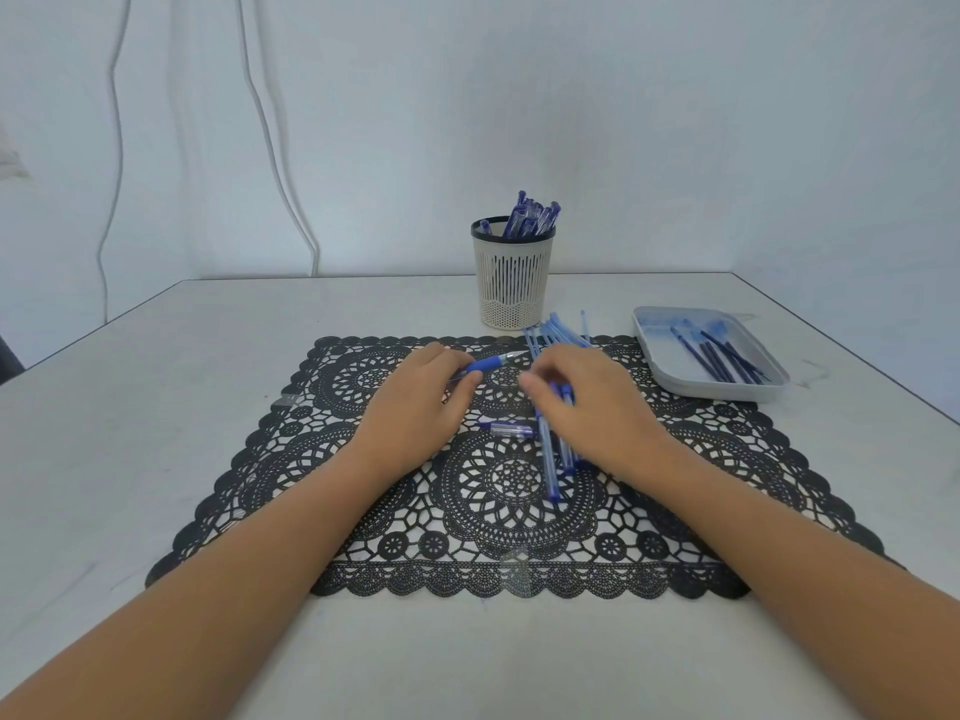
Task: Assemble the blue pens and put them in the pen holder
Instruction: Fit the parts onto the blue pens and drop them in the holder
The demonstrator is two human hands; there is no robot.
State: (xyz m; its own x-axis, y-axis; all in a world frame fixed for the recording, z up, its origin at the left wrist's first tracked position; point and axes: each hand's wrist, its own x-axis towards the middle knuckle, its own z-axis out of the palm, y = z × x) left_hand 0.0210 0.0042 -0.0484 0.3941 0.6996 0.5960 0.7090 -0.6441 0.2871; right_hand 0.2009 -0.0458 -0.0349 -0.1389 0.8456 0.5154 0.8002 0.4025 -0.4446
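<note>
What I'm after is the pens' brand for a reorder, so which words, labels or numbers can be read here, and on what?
No text can be read anywhere.
The pen gripped by the left hand: no print shows.
The pen holder: no label.
The stored pens in it: any print is too small to read.
The loose pens and the tray: no legible marks.

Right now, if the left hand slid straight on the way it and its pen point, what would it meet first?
Most likely the loose clear barrels just beyond the pen tip, beside the right hand. Depth is unclear, so the left hand might touch that hand's fingers first.
</note>
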